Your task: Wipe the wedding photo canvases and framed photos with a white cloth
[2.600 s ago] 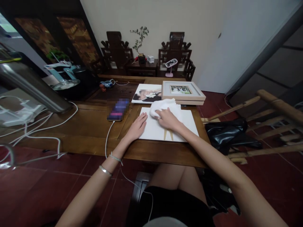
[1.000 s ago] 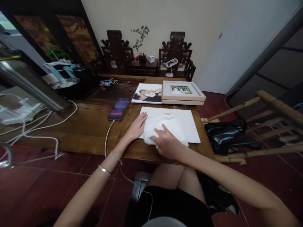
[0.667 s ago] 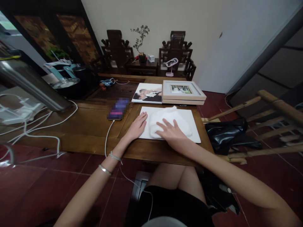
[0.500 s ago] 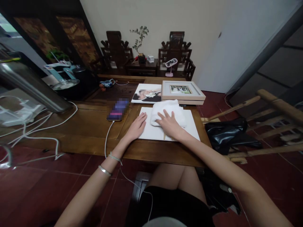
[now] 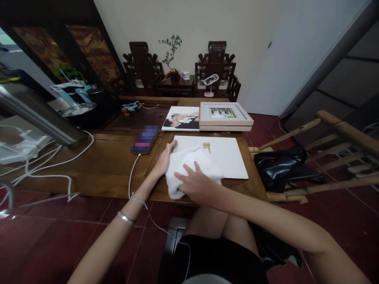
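A white panel (image 5: 229,157) with a small gold-coloured metal piece (image 5: 206,145) near its middle lies on the wooden table. My right hand (image 5: 197,183) rests on a folded white towel (image 5: 180,169), fingers spread over the top and thumb tucked at its fold. The towel covers the panel's lower left part and hangs past its front edge. At the panel's left edge is my left hand (image 5: 166,159), turned on its side with fingers stretched forward, touching or beside the towel. Part of that hand's grip is hidden.
Behind the panel lie a photo print (image 5: 182,118) and stacked wooden frames (image 5: 226,114). A phone (image 5: 145,139) with a white cable is left of my left hand. A steel cylinder (image 5: 44,114) and tangled cables (image 5: 60,157) occupy the far left. Bamboo poles (image 5: 302,126) stand right of the table.
My right hand has moved the towel left and toward me, uncovering the metal piece and the panel's right part. My left hand has turned from lying flat to its side at the left edge.
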Action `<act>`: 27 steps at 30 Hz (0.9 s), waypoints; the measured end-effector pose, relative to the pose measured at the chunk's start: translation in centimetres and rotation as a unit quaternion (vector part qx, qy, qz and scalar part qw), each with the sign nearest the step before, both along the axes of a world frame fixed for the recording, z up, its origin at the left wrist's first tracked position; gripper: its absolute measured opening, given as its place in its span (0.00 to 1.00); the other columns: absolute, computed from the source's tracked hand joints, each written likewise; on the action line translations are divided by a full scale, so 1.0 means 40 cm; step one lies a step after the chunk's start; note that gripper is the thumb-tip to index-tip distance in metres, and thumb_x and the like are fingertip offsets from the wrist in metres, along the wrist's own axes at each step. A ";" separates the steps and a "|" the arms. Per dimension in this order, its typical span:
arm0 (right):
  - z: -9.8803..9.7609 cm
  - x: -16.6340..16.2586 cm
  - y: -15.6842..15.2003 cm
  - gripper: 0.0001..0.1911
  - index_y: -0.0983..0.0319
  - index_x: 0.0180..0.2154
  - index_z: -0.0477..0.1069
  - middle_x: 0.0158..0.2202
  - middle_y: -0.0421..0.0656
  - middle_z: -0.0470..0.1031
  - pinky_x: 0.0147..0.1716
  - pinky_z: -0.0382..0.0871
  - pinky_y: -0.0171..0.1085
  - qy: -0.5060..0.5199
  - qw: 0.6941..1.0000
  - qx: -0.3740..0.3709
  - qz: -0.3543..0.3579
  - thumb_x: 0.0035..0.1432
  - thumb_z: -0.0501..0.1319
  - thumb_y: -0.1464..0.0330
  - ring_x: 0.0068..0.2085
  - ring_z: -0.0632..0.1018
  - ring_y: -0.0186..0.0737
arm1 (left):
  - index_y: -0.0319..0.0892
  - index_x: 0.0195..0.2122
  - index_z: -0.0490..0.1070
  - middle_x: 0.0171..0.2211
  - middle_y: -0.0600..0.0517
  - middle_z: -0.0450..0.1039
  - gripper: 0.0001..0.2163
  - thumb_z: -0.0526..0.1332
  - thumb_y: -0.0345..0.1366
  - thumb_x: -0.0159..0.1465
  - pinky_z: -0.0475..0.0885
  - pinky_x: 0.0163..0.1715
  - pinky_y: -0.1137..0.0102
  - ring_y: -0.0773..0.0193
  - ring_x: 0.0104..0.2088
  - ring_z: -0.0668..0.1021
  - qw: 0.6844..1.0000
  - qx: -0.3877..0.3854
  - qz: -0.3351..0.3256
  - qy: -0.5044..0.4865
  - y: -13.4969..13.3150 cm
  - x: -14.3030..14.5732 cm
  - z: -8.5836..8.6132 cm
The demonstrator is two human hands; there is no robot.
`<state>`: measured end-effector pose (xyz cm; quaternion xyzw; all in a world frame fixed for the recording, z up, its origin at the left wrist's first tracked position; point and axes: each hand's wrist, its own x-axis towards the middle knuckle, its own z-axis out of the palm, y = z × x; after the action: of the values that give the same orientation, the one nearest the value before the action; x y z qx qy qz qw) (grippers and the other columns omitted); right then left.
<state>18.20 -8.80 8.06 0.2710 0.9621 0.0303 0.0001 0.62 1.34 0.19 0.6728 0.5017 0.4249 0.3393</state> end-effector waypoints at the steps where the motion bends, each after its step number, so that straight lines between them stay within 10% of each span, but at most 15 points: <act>1: 0.009 0.017 0.000 0.14 0.61 0.41 0.75 0.56 0.50 0.67 0.50 0.60 0.63 -0.007 1.000 -0.012 0.004 0.59 0.52 0.74 0.56 0.66 0.59 | 0.35 0.61 0.59 0.62 0.42 0.59 0.33 0.32 0.53 0.68 0.55 0.63 0.60 0.58 0.63 0.62 1.000 0.015 0.005 0.023 -0.004 0.003 0.001; 11: 0.065 0.066 0.226 0.22 0.62 0.46 0.74 0.42 0.51 0.77 0.37 0.62 0.38 0.032 0.982 -0.059 -0.178 0.52 0.51 0.80 0.42 0.76 0.47 | 0.38 0.55 0.67 0.59 0.43 0.64 0.21 0.49 0.43 0.66 0.57 0.62 0.58 0.55 0.62 0.64 0.976 0.120 -0.034 0.177 -0.017 0.015 0.010; 20: 0.047 -0.066 0.371 0.13 0.63 0.39 0.74 0.40 0.50 0.78 0.35 0.58 0.35 0.067 0.988 -0.075 -0.120 0.55 0.54 0.76 0.42 0.75 0.46 | 0.37 0.53 0.69 0.55 0.42 0.69 0.19 0.51 0.38 0.65 0.63 0.58 0.58 0.52 0.57 0.70 0.971 0.135 -0.027 0.197 -0.012 0.009 0.007; 27: 0.100 0.120 0.375 0.11 0.63 0.35 0.74 0.36 0.48 0.77 0.33 0.58 0.35 0.054 0.972 -0.121 -0.194 0.56 0.53 0.69 0.36 0.74 0.43 | 0.36 0.56 0.67 0.60 0.41 0.63 0.21 0.51 0.40 0.65 0.56 0.62 0.55 0.53 0.62 0.64 0.976 0.121 -0.040 0.175 -0.013 0.008 0.003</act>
<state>22.99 6.20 12.05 0.4518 0.8863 -0.1012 -0.0130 0.95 0.81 0.32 0.7924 0.4708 0.3441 0.1789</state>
